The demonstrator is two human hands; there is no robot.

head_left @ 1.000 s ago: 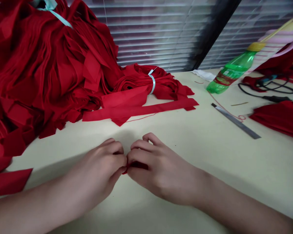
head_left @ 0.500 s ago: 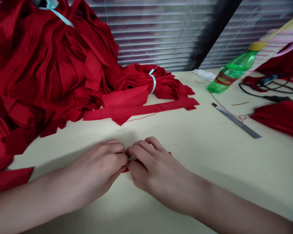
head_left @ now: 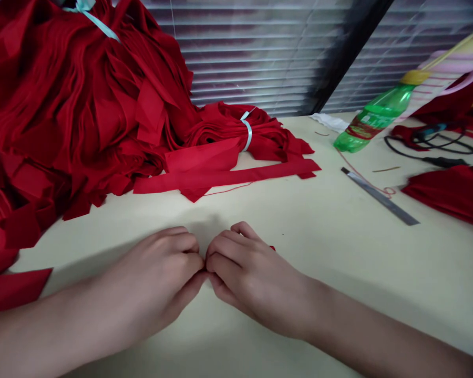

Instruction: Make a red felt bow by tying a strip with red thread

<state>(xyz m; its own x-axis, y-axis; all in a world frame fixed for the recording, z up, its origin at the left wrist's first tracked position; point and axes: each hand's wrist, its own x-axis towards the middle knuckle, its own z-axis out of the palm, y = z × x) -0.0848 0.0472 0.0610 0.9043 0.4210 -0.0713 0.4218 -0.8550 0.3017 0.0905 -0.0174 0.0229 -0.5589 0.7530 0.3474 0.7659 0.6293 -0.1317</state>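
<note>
My left hand [head_left: 161, 278] and my right hand [head_left: 248, 273] rest on the cream table [head_left: 339, 252], fingertips pressed together in a pinch. Between them they hold a small red fabric piece [head_left: 272, 247], almost wholly hidden under the fingers; only a tiny red tip shows past my right hand. A long red fabric strip [head_left: 224, 177] lies flat on the table a little beyond my hands.
A big heap of red fabric strips [head_left: 71, 105] fills the left. A tied red bundle [head_left: 240, 131] lies behind the strip. A green bottle [head_left: 374, 118], a metal ruler [head_left: 380, 196], black cable [head_left: 429, 149] and more red cloth [head_left: 453, 194] lie to the right.
Both hands have closed tighter over the small red piece, so less of it shows between the fingers. The hands stay in the same place on the table.
</note>
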